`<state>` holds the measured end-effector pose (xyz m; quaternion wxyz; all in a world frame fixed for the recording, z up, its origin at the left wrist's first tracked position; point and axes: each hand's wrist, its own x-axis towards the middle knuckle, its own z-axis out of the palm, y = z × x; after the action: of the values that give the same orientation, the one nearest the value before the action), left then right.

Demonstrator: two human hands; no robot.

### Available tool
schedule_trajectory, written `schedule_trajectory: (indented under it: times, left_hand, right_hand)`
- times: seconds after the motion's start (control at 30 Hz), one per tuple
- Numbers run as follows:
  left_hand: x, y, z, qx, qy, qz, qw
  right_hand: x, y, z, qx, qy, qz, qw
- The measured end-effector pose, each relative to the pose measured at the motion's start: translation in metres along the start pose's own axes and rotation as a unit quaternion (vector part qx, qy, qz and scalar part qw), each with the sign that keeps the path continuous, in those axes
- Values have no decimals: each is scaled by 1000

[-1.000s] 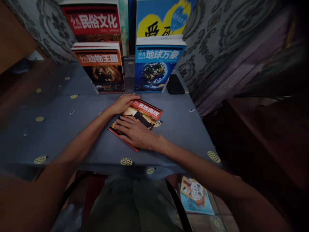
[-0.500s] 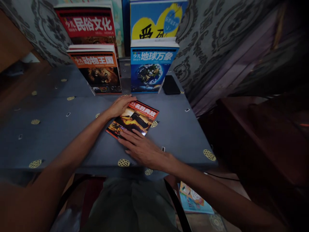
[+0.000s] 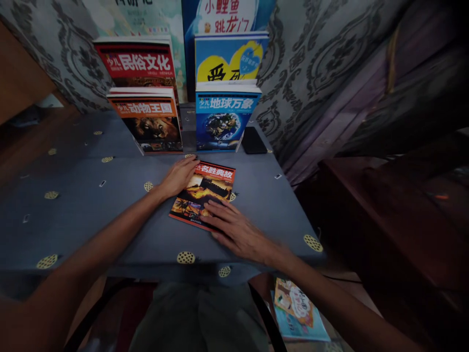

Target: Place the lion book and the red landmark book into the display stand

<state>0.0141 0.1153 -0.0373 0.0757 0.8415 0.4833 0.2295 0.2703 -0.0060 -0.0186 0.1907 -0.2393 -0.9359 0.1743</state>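
A thin book (image 3: pixel 209 188) with an orange-red title band and a Great Wall picture lies closed, cover up, slightly turned on the blue-grey tablecloth. Along its upper left edge rests my left hand (image 3: pixel 179 177), fingers stretched out and their tips on the cover's corner. My right hand (image 3: pixel 240 232) lies over the lower right part of the same book, its fingers extended and somewhat apart. Neither hand is wrapped round anything. The book's lower right corner is hidden under the right hand.
Behind it stand an orange lion book (image 3: pixel 154 122), a red book (image 3: pixel 139 61), a blue globe book (image 3: pixel 223 122) and a yellow-and-blue book (image 3: pixel 229 56). A black phone (image 3: pixel 254 141) lies right of them. More books (image 3: pixel 298 310) lie on the floor. Dark red furniture (image 3: pixel 366 210) stands at the right.
The book has turned a little, sitting straighter to me. My right hand has shifted right along its lower edge, uncovering more of the cover. The camera has tilted up slightly.
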Motion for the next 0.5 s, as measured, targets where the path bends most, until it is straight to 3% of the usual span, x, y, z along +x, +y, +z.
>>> schedule_trajectory:
  times: [0.3,0.5]
  left_hand:
    - [-57,39,-13,40,-32,-12,999]
    - [-61,50,-16,10,-39,-74,996]
  right_hand:
    - [19,27,2,-40,41,201,978]
    - [35,34,8,-75,68,262,960]
